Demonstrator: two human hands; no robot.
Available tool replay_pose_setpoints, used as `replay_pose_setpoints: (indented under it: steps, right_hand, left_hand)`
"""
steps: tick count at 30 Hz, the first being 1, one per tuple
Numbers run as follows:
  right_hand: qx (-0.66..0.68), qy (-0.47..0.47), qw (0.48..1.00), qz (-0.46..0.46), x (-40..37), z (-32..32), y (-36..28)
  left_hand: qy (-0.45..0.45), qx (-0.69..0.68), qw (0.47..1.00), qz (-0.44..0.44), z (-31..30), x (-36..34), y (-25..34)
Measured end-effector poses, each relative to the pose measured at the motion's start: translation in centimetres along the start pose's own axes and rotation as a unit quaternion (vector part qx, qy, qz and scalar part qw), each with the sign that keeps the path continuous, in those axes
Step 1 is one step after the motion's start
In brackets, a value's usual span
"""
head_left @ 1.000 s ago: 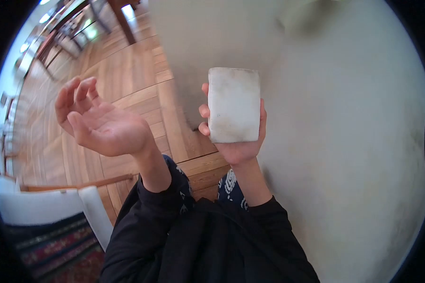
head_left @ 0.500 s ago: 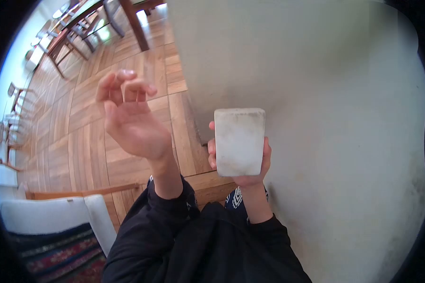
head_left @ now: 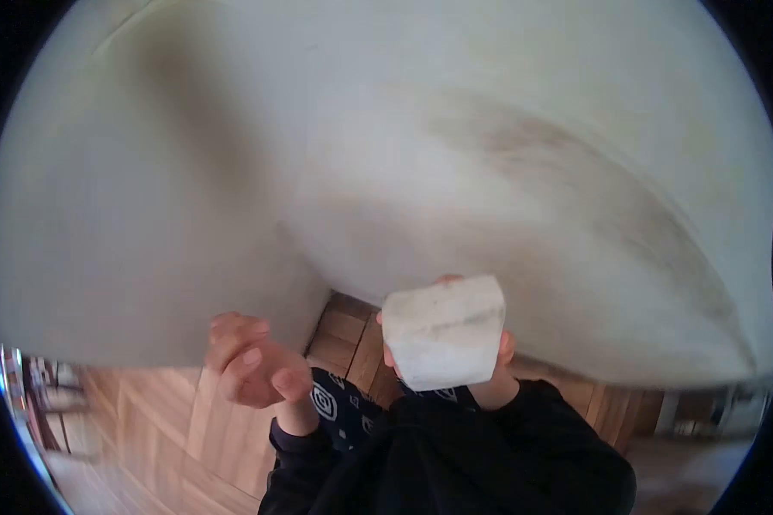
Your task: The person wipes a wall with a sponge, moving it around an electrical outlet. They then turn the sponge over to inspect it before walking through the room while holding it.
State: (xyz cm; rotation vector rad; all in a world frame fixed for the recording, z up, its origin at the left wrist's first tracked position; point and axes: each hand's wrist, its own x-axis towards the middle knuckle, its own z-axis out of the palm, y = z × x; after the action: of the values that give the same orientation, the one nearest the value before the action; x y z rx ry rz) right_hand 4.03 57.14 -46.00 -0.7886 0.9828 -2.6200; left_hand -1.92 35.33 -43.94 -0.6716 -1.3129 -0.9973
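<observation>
A white rectangular block [head_left: 447,343] with rounded edges and greyish smudges sits in my right hand [head_left: 507,348]. The fingers wrap round it from behind, their tips showing at its sides and top edge. The block tilts so that its top end and one broad face show. My left hand [head_left: 258,365] is raised to the left, apart from the block. Its fingers are loosely bent with the thumb away from them, and nothing is in it.
Pale walls [head_left: 532,223] meet in a corner close in front of me, with brownish smudges on them. Below is a wooden parquet floor [head_left: 163,412]. Blurred furniture [head_left: 51,403] stands at the far left.
My view has swung from the room and chair on the left to the wall corner. The block now tilts, showing its top end. My left hand is lower in view, its fingers more bent.
</observation>
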Motion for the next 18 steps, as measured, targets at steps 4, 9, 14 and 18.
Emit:
replay_pose_setpoints:
  steps: [4,9,14,18]
  right_hand:
    - [0.063,0.023,0.989,-0.132,1.4,2.1,-2.5]
    - [0.155,0.049,0.956,-0.245,-2.2,6.0,-8.1]
    - [0.162,0.051,0.963,-0.207,-2.5,6.2,-6.9]
    - [0.178,0.108,0.964,-0.167,1.4,8.9,-4.6]
  left_hand:
    - [-0.016,-0.01,0.991,0.129,1.0,3.5,-6.3]
    - [-0.018,-0.008,0.987,0.161,0.9,6.7,-5.7]
    - [-0.097,-0.07,0.978,0.173,-0.1,6.1,-7.5]
    - [-0.117,-0.082,0.984,0.108,0.9,5.9,-6.4]
